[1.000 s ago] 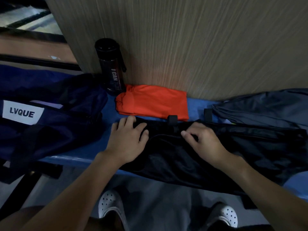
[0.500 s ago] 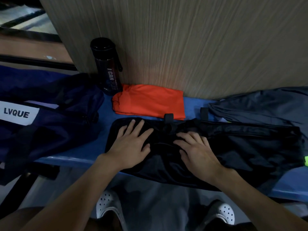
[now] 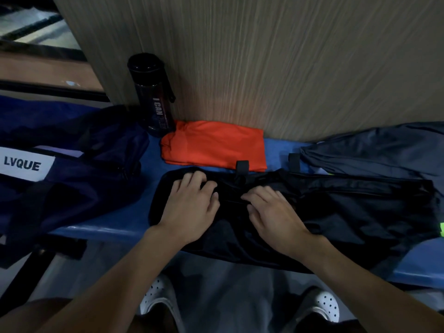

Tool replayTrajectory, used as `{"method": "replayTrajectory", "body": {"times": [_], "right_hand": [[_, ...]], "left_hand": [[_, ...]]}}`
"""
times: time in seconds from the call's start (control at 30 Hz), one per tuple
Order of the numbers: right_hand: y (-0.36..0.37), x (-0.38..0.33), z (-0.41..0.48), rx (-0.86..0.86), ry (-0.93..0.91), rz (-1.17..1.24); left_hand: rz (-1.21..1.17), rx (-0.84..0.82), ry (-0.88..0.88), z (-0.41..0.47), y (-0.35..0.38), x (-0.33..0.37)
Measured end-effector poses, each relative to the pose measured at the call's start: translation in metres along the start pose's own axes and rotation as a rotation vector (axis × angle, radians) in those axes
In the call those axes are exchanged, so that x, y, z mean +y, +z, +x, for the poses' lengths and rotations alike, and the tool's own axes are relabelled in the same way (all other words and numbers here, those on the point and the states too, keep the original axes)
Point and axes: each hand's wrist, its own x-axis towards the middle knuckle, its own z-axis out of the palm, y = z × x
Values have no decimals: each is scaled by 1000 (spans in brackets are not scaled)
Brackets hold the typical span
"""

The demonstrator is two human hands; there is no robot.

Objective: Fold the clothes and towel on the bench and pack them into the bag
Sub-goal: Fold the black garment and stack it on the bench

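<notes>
A black garment (image 3: 355,212) lies stretched along the blue bench (image 3: 101,230), its near edge hanging over the front. My left hand (image 3: 192,207) rests flat on its left end, fingers slightly apart. My right hand (image 3: 276,212) lies flat on the cloth just right of it, fingers pointing left. Behind the black garment sits a folded orange garment (image 3: 213,145) against the wall. A dark navy bag (image 3: 72,169) with a white LVQUE label (image 3: 22,163) lies at the left end of the bench. A grey-blue garment (image 3: 384,152) lies bunched at the right rear.
A black water bottle (image 3: 153,92) stands against the wood-grain wall (image 3: 288,56), left of the orange garment. Two black strap loops (image 3: 294,162) stick up behind the black garment. My white perforated shoes (image 3: 322,306) are on the floor below the bench edge.
Both hands slid over the black garment from its top edge to lie flat on it. The left hand's fingers have curled slightly at the cloth's upper left.
</notes>
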Motion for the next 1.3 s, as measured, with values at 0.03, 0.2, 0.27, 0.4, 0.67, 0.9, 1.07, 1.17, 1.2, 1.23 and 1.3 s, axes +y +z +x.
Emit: {"method": "replayTrajectory", "body": {"times": [0.03,0.2,0.27,0.4,0.67,0.9,1.07,1.17,1.2,1.23,1.3], "right_hand": [[2,0,2,-39,20,4],[3,-1,11,-125,111,15],[3,-3,14,-184,113,-11],[7,5,21,-300,161,-121],[6,0,3,-89,122,-147],[11,17,-25,-260,266,-204],[-1,22,-16,-266,236,-158],[-13,22,-41,-59,202,-183],[-14,26,-50,-22,219,-199],[-16,30,-57,-45,249,-202],[-14,41,-67,-142,242,-178]], "left_hand": [[5,-39,3,-2,3,-1],[60,-289,-59,-8,16,-13],[77,-330,-86,-7,16,-15],[127,-381,-136,-3,11,-17],[66,-134,-74,-2,2,-3],[121,-321,-117,-11,21,-11],[106,-362,-175,-2,12,-6],[45,-99,-61,4,1,25],[13,-35,47,5,2,36],[-5,-24,143,6,7,45],[23,-167,214,4,17,59]]}}
